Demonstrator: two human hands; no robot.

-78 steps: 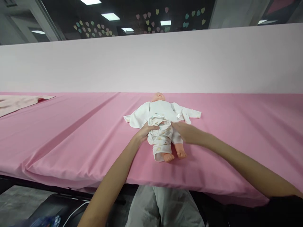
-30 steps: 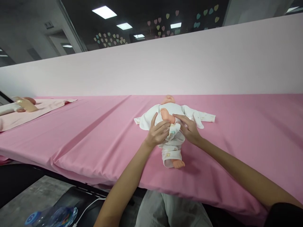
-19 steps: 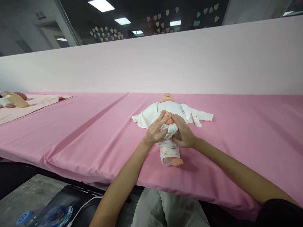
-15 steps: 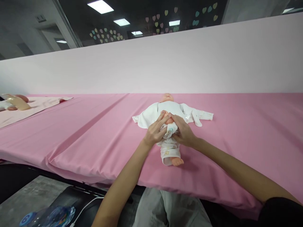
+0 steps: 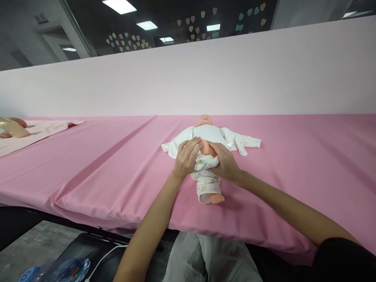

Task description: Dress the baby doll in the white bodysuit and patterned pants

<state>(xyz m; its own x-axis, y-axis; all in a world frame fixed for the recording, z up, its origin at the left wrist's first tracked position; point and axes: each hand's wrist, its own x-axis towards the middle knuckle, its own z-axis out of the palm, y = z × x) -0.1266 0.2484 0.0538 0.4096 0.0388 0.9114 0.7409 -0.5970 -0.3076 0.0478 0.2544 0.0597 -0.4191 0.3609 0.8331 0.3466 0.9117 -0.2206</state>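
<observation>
A baby doll (image 5: 205,120) lies on its back on the pink table cover (image 5: 117,164), head away from me, in a white top (image 5: 211,135) with sleeves spread and printed white trousers (image 5: 205,184). One doll leg is bent up over the belly, its bare foot (image 5: 206,147) showing between my hands. My left hand (image 5: 185,158) curls its fingers round the bunched trouser leg by that foot. My right hand (image 5: 225,162) grips the same leg from the right. The other foot (image 5: 216,199) sticks out of its trouser leg toward me.
A pale pink wall panel (image 5: 205,78) runs behind the table. At far left lies a light cloth (image 5: 38,131) with another doll's limbs (image 5: 11,128) on it. Below the table edge are my grey-trousered legs (image 5: 211,256), a white cable (image 5: 102,256) and a plastic bottle (image 5: 58,270).
The doll's leg, flat at first, has been lifted and folded up over the belly. Both my hands closed in round it, and the trouser cuff has bunched up near the bare foot.
</observation>
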